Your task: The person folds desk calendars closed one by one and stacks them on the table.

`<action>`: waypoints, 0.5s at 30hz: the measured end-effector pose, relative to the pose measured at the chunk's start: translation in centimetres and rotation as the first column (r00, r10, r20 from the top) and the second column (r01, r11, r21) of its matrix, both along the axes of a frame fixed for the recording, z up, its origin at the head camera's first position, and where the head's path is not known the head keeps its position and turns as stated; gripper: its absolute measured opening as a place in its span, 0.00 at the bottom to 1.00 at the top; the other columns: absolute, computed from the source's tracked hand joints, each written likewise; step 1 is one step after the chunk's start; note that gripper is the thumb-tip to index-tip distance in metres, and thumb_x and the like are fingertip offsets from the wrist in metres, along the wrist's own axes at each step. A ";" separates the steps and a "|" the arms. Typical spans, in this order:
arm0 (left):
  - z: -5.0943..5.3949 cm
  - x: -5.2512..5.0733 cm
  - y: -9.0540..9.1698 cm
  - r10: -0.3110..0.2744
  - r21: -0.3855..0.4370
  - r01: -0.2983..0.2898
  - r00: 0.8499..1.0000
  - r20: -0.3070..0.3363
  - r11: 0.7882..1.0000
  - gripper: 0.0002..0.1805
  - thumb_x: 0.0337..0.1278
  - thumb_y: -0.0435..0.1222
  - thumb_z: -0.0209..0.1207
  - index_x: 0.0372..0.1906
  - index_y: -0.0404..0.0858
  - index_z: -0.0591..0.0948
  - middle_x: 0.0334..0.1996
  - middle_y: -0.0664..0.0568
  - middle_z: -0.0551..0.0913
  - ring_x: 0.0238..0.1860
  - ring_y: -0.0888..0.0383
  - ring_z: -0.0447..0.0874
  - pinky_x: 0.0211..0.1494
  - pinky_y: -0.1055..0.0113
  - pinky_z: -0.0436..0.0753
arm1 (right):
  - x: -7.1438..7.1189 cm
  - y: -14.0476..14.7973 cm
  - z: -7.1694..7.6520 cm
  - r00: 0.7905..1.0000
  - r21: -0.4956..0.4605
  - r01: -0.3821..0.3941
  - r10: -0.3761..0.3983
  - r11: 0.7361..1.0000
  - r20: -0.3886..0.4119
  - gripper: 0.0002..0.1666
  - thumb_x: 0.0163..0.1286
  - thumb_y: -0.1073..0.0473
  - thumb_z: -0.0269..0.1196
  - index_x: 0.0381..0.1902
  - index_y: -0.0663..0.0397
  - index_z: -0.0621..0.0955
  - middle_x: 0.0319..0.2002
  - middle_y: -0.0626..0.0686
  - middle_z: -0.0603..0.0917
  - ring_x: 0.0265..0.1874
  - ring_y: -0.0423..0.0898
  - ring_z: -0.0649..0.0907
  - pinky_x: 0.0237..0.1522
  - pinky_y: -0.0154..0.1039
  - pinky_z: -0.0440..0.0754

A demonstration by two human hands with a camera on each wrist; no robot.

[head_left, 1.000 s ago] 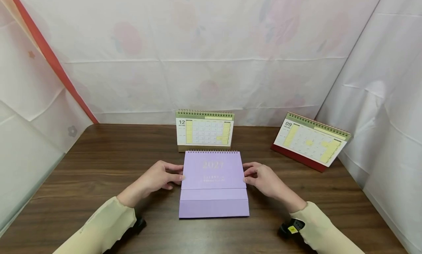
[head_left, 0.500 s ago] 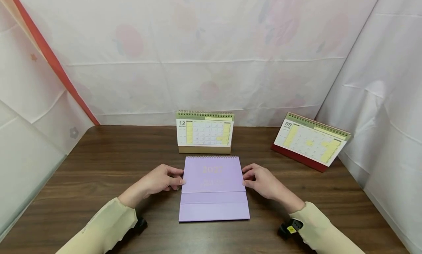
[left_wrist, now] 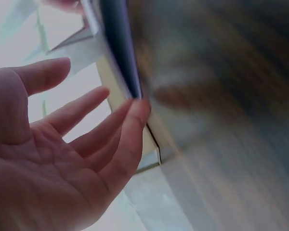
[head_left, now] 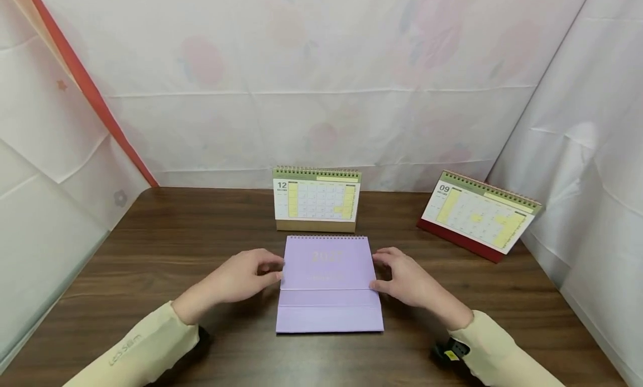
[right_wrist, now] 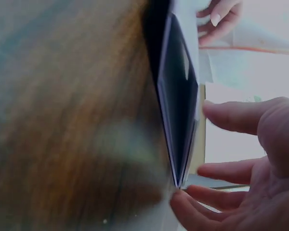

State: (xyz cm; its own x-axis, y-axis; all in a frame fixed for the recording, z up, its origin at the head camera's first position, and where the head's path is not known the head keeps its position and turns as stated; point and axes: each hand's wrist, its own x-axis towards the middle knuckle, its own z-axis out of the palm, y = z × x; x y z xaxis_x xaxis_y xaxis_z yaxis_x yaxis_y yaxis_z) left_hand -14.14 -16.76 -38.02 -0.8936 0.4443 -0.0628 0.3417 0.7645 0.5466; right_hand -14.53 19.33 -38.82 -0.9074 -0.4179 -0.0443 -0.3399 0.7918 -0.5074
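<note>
Resting on the bench (head_left: 321,362), the purple calendar (head_left: 327,297) makes a low, thin wedge just in front of the calendar marked 12 (head_left: 317,200). By the purple calendar's left edge the left grip (head_left: 242,277) is wide, fingers loosely spread; at its right edge the right grip (head_left: 408,278) is wide too, thumb probably touching, though blur leaves that uncertain. Well right stands the calendar marked 09 (head_left: 479,217), angled
</note>
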 end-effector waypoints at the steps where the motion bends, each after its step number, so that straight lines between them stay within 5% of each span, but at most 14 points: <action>1: -0.1 0.2 0.1 -0.032 -0.021 0.031 0.999 -0.037 0.999 0.21 0.66 0.46 0.62 0.57 0.40 0.83 0.50 0.52 0.83 0.50 0.52 0.81 0.54 0.51 0.79 | 0.2 -0.1 0.0 1.000 0.000 -0.004 0.004 1.000 0.000 0.35 0.61 0.51 0.73 0.62 0.64 0.78 0.63 0.61 0.74 0.61 0.57 0.75 0.61 0.56 0.73; 4: -0.2 1.0 0.5 -0.092 -0.106 0.079 0.989 -0.120 0.991 0.26 0.65 0.49 0.63 0.61 0.39 0.81 0.60 0.46 0.78 0.61 0.46 0.75 0.62 0.47 0.74 | 0.6 0.0 -0.1 0.998 -0.004 -0.067 0.067 0.998 -0.011 0.39 0.61 0.50 0.73 0.66 0.62 0.75 0.70 0.63 0.67 0.68 0.61 0.67 0.65 0.58 0.68; 10: -0.7 1.9 1.0 -0.125 -0.207 0.100 0.985 -0.115 0.973 0.35 0.62 0.57 0.61 0.68 0.41 0.75 0.70 0.42 0.68 0.67 0.43 0.67 0.61 0.46 0.75 | 1.2 0.2 -0.5 0.966 -0.003 -0.256 0.255 0.967 -0.035 0.42 0.63 0.49 0.72 0.70 0.59 0.72 0.75 0.64 0.59 0.73 0.62 0.58 0.68 0.61 0.62; 15: -1.3 2.5 1.2 -0.193 -0.276 0.147 0.970 -0.149 0.950 0.41 0.62 0.61 0.58 0.71 0.39 0.71 0.74 0.39 0.61 0.71 0.38 0.62 0.63 0.46 0.73 | 1.7 0.0 -0.6 0.944 0.050 -0.326 0.327 0.944 -0.030 0.45 0.65 0.45 0.70 0.73 0.58 0.69 0.76 0.65 0.54 0.76 0.62 0.52 0.70 0.61 0.58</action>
State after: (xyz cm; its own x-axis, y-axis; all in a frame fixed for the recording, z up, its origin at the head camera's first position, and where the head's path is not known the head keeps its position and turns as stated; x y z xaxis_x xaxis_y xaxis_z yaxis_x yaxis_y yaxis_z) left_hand -11.65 -15.54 -39.33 -0.8134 0.5796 -0.0487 0.5505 0.7942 0.2573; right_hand -12.78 19.34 -39.42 -0.7230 -0.6898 -0.0382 -0.6012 0.6554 -0.4571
